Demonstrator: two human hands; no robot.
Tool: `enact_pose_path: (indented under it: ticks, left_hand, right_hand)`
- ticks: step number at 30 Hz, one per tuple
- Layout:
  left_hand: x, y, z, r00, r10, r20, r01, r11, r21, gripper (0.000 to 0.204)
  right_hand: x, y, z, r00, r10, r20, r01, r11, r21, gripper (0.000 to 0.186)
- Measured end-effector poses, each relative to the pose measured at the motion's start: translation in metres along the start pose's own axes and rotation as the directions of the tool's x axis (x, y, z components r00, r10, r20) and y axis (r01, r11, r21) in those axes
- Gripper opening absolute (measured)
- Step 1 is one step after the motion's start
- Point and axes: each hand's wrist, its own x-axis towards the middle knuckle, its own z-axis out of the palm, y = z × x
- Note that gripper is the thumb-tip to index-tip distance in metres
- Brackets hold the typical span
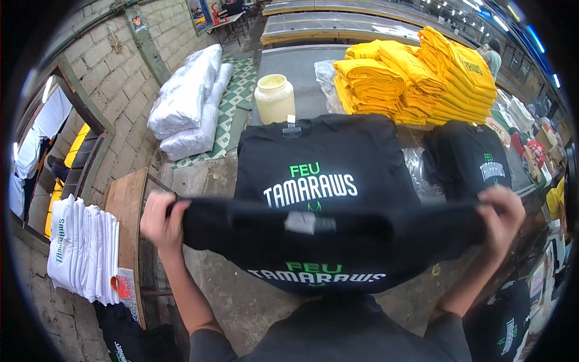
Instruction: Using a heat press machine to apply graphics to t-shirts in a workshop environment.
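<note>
A black T-shirt (338, 250) with green and white print is stretched between my two raised hands, its collar label near the middle of the upper edge. My left hand (161, 222) is closed on one shoulder end of it. At the opposite end my right hand (502, 216) pinches the cloth. The held shirt is smeared by motion along its top. Just beyond it, another black printed T-shirt (332, 157) lies spread flat on the table, its lower part hidden behind the held one. To the right sits a folded black shirt pile (467, 158).
Yellow folded shirts (416, 81) are stacked at the table's far side, near a cream plastic jar (274, 99). White plastic-wrapped bundles (190, 102) lie at left. White folded shirts (81, 250) stand on a wooden board beside the block wall. Long tables (338, 29) stretch away behind.
</note>
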Motion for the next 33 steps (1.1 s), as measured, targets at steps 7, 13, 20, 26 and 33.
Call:
enact_pose_path:
  ticks: [7,13,20,26,33]
  left_hand:
    - [0.026,-0.095,0.181,0.936,-0.155,0.316,0.162,0.987,0.004,0.023]
    - [-0.060,-0.157,0.275,0.766,-0.283,0.577,0.420,0.900,-0.115,0.032]
    - [-0.028,-0.144,0.268,0.527,-0.346,0.776,0.602,0.797,-0.053,0.023]
    - [-0.013,-0.160,0.251,0.655,-0.275,0.704,0.509,0.849,-0.142,0.020]
    - [-0.035,-0.171,0.280,0.655,-0.257,0.710,0.496,0.856,-0.147,0.019]
  right_hand:
    - [0.113,0.108,0.180,0.968,-0.116,0.223,0.143,0.984,-0.105,0.020]
    - [0.075,0.179,0.296,0.870,0.031,0.492,0.087,0.973,-0.216,0.045]
    - [0.071,0.195,0.313,0.708,0.157,0.689,0.037,0.965,-0.258,0.041]
    - [0.118,0.187,0.295,0.753,0.177,0.633,-0.210,0.977,-0.023,0.024]
    - [0.093,0.206,0.346,0.882,-0.192,0.431,0.277,0.950,-0.143,0.020]
